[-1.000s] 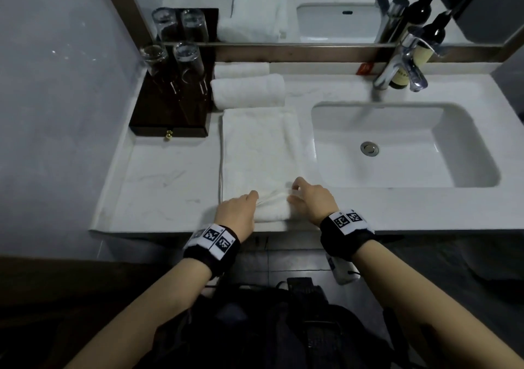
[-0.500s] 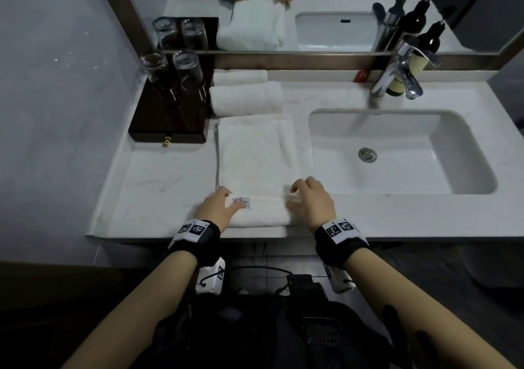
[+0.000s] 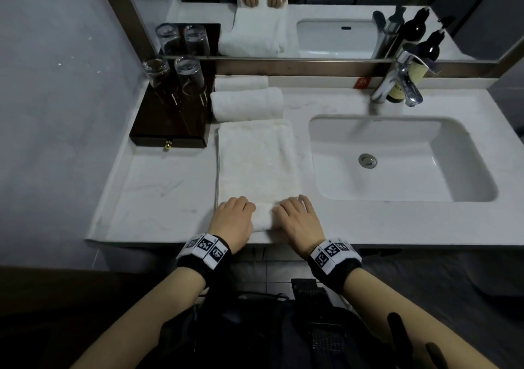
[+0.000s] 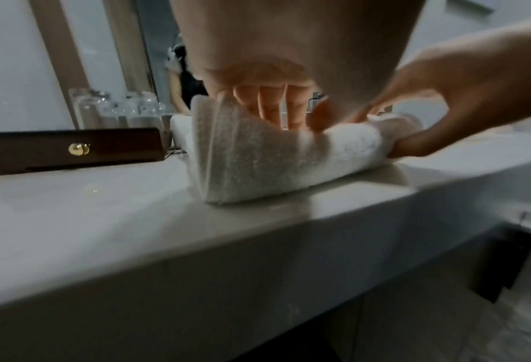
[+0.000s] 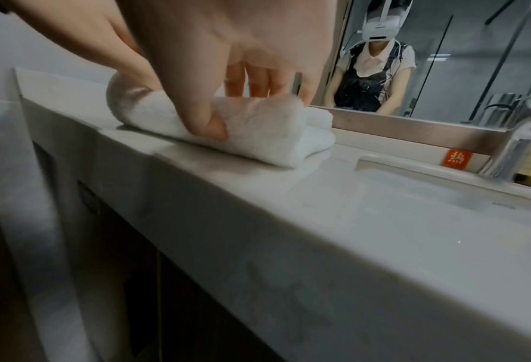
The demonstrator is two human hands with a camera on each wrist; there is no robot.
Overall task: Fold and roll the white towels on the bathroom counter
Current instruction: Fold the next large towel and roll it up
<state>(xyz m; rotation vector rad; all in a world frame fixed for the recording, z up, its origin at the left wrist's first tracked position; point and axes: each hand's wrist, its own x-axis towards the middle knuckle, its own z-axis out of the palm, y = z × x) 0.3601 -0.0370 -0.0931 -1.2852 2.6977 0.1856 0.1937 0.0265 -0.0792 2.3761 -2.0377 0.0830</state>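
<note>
A long folded white towel (image 3: 258, 159) lies lengthwise on the marble counter (image 3: 158, 193), left of the sink. Its near end is wound into a short roll (image 3: 263, 218) by the counter's front edge. My left hand (image 3: 234, 212) grips the roll's left end and my right hand (image 3: 295, 212) grips its right end. In the left wrist view my fingers (image 4: 273, 105) reach over the roll (image 4: 273, 161). In the right wrist view my thumb (image 5: 210, 123) presses the roll's (image 5: 257, 132) near side. Two finished rolled towels (image 3: 246, 103) lie at the back.
A dark wooden tray (image 3: 170, 125) with upturned glasses (image 3: 188, 74) stands at the back left. The sink (image 3: 397, 159), a chrome faucet (image 3: 397, 85) and a dark bottle (image 3: 416, 76) sit to the right. A mirror (image 3: 326, 14) runs behind.
Both hands have turned the towel's near end over away from me; the small label seen half a second ago is now wound inside, and the roll is thicker.
</note>
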